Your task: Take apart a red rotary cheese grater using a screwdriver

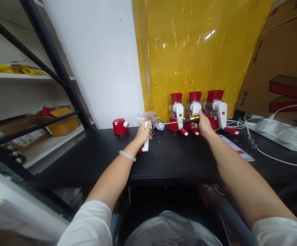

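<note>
My right hand (203, 123) is closed around the yellow and black handle of a screwdriver (190, 120). Its long metal shaft points left, and the tip lies close to my left hand (143, 132). Wrapped in my left hand is a white crank handle (146, 146) with a red grip, partly hidden by the fingers. Just behind that hand are a clear plastic housing (150, 116) and a white round part (160, 124). Whether the screwdriver tip touches a screw, I cannot tell. Left of them a red base (120, 126) with a white knob stands on the black table (171, 160).
Three red-and-white rotary graters (176, 112) stand along the back of the table. At the right lie a phone or tablet (237, 148), white cables and a power strip (279, 131). A black metal shelf frame (58, 65) rises on the left, a cardboard box (282, 65) on the right.
</note>
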The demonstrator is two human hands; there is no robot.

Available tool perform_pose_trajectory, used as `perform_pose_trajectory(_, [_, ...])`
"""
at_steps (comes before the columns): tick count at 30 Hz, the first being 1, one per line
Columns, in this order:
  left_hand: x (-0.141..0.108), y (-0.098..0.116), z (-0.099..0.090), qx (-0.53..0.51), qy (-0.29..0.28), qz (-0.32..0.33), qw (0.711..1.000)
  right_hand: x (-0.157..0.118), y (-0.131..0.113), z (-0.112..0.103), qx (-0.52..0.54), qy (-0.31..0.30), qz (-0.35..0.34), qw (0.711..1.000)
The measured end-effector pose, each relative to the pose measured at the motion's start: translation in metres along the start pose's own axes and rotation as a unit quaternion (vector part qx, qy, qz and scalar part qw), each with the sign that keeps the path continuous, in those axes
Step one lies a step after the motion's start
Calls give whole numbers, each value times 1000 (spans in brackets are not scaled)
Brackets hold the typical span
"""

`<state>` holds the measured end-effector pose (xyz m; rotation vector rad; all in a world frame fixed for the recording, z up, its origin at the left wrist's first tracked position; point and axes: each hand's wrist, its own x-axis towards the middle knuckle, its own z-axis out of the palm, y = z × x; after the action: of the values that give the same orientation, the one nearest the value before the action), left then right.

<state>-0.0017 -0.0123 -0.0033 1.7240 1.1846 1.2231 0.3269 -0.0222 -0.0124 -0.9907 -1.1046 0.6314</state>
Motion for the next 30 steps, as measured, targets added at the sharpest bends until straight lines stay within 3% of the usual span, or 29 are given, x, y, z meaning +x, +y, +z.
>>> perform_pose_trajectory(11, [-1,4,-1,0,8,-7,1000,-2,-4,5,42,33,37,998])
perform_pose_trajectory(16, [-1,2,0,2,1,-4,1000,0,-2,4,59,17,14,998])
perform_pose_trajectory(22, [1,-1,0,0,0,0,1000,-2,0,0,0,9,12,1000])
perform_pose_trajectory(30, [1,0,0,5,4,-8,1000,-1,-4,5,42,43,35,998])
